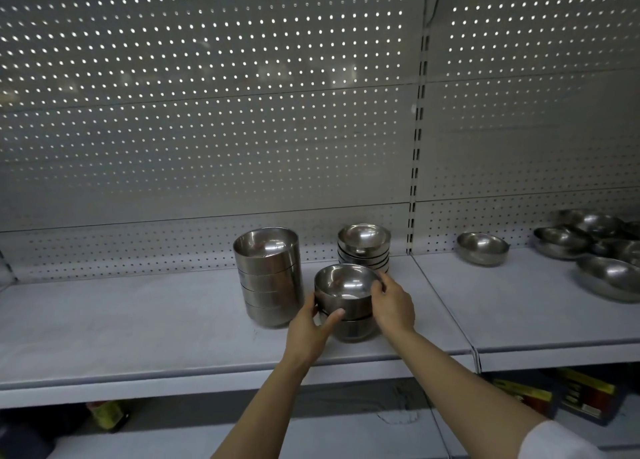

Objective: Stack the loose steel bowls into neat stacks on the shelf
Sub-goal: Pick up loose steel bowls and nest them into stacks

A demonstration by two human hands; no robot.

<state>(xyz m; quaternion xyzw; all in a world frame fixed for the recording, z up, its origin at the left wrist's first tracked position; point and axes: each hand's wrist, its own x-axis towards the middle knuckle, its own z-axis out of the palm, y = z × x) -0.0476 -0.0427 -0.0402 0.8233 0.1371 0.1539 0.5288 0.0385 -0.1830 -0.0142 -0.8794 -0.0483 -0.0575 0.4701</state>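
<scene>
Left hand: the left hand [308, 330] reaches forward from a bare forearm, its thumb and fingers curled round the left side of the top bowl [346, 290].
Right hand: the right hand [393, 308] grips the same bowl's right rim, fingers hooked over the edge; a white sleeve [557, 441] shows at the elbow.
Top bowl: shiny steel, upright, nested on the short stack [353, 330] near the front of the shelf [138, 320].
Tall stack: the tall stack [268, 278], 4 or so wider bowls, stands just left.
Rear stack: the rear stack [365, 250] of smaller bowls stands behind, by the pegboard [207, 112].
Loose bowls: a single bowl [482, 248] and the scattered bowls [599, 250] lie on the shelf section to the right, well apart.
Below: boxes [554, 396] sit on the lower shelf.
</scene>
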